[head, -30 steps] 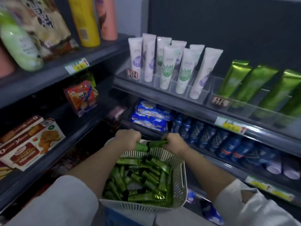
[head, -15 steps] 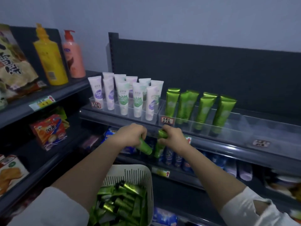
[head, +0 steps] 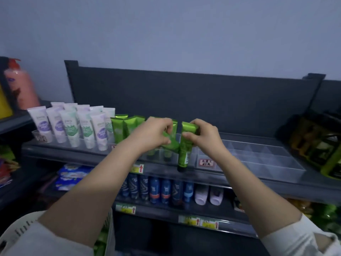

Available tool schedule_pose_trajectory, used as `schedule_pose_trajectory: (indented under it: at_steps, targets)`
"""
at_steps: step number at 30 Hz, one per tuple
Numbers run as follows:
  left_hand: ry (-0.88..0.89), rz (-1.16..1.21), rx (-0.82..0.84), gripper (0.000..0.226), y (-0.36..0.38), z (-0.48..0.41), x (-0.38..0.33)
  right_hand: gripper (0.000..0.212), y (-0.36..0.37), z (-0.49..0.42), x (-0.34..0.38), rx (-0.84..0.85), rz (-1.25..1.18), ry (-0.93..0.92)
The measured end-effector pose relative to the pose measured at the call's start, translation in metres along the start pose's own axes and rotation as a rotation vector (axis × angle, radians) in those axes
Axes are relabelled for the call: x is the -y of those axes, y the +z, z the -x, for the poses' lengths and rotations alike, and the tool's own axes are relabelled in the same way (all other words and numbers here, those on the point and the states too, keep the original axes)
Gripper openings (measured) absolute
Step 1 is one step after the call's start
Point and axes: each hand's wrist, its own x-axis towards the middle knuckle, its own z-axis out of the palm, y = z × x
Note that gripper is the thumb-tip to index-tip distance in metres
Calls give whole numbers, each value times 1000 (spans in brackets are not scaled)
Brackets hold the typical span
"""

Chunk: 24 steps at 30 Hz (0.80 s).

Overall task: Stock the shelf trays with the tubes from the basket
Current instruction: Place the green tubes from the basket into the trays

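You're placing now: both hands are working up at the green tray (head: 193, 154). Your left hand (head: 153, 133) is gripping a tilted tube (head: 170, 143), fingers curled round it, right over the tray. Your right hand (head: 203, 138) is pinching an upright tube (head: 183, 156) by its crimped end. The cap is pointing down, and the tube is hanging in front of the tray's front wall, not inside it.

So the step in hand, I'd say, is seating this pair. The upright tube is going to need lifting over the wall and lowering cap-first into a slot. The tilted one is going to need straightening before it drops, and you'll want to go gently so the standing row (head: 118, 128) isn't getting knocked. After that, the divided tray (head: 267, 163) on the right is waiting.

Counting now:
- **Green tubes in your hands:** two.
- **Green tubes standing:** three are showing left of your left hand and one top between your hands; your hands are hiding any others.
- **White tubes (head: 69, 126):** five in front, at least five tops behind.
- **Lower shelf:** I'm making it seven blue bottles (head: 154, 191) and two pale bottles (head: 201, 196).
- **Basket (head: 108, 224):** it's sitting low on your left with green showing inside, but I can't count those.
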Motion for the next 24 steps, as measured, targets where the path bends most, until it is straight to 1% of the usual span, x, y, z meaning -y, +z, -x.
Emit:
schedule_pose_trajectory:
  at_steps: [2,5,8,11,13,15,20,22,24]
  targets:
    - [2,-11,-39,24,3,-10,-17,17,-19,-4,-9,-45,-24,11]
    - [31,-120,-106,26,3,-24,-38,15,-35,-13,-19,-107,-48,1]
    - [52,-226,-161,29,4,-35,-51,14,-41,-24,-25,-158,-45,-9]
    - [35,-295,-214,25,8,-43,-57,18,-39,-38,-30,-188,-13,-15]
    - [17,-325,-223,27,12,-51,-60,19,-34,-48,-34,-141,-6,-14]
    - [5,-336,-196,26,19,-59,-62,18,-26,-56,-39,-52,34,-14]
    - [-61,-342,-46,26,54,-76,-52,17,-11,-63,-60,141,121,8]
    - [-91,-321,17,28,65,-79,-47,15,-10,-63,-66,182,118,21]
    - [-108,-299,41,32,71,-82,-45,16,-11,-63,-69,201,93,39]
